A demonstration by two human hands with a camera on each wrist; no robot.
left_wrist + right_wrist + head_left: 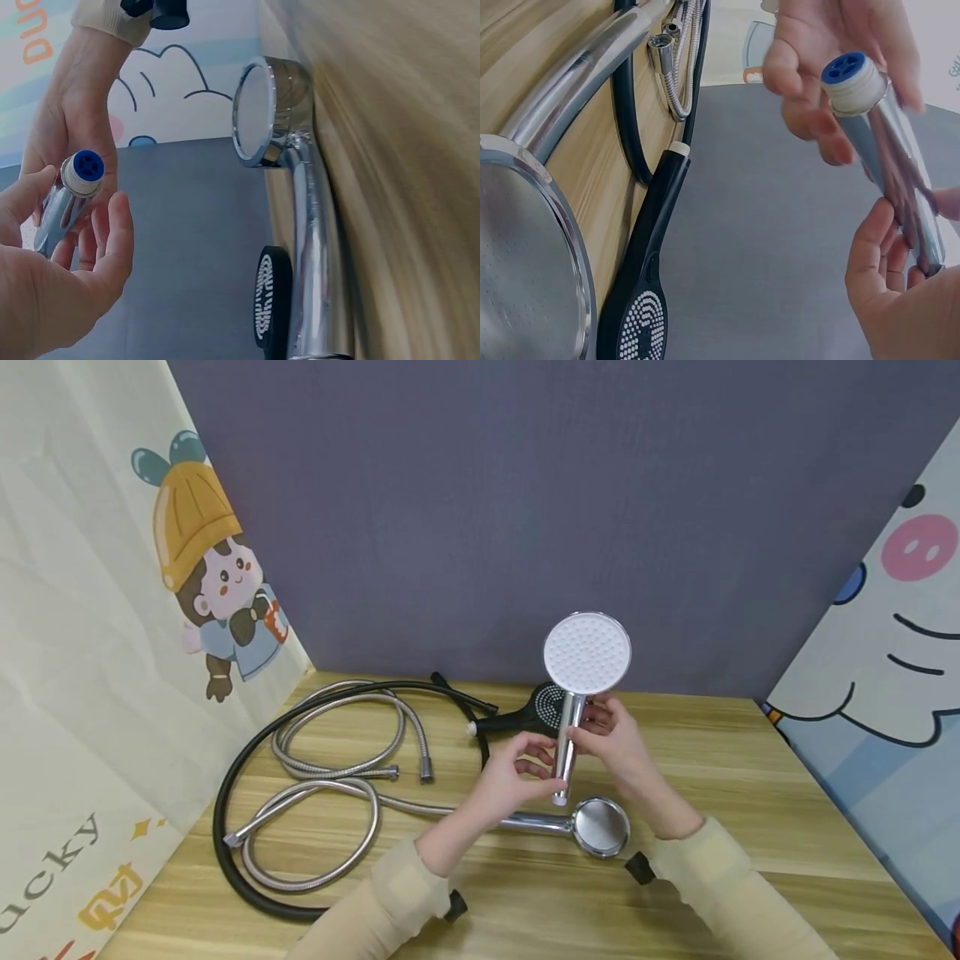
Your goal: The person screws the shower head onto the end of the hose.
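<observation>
My right hand (624,750) grips a chrome hand shower (587,653) by its handle, above the table, its round white spray face uppermost and turned toward me. The handle's lower end has a white threaded collar with a blue insert (845,67). Around that lower end, my left hand (508,783) has its fingers spread and loosely bent, with the handle between thumb and fingers; any contact is hard to make out. Beneath lies a second chrome hand shower (600,827), joined to a metal hose. Behind the hands, a black hand shower (517,720) rests on the table.
Coiled silver metal hoses (337,770) and a long black hose (225,802) lie on the left of the wooden table (750,827). A dark grey panel (480,527) stands at the back, with cartoon-printed sheets (90,610) on both sides.
</observation>
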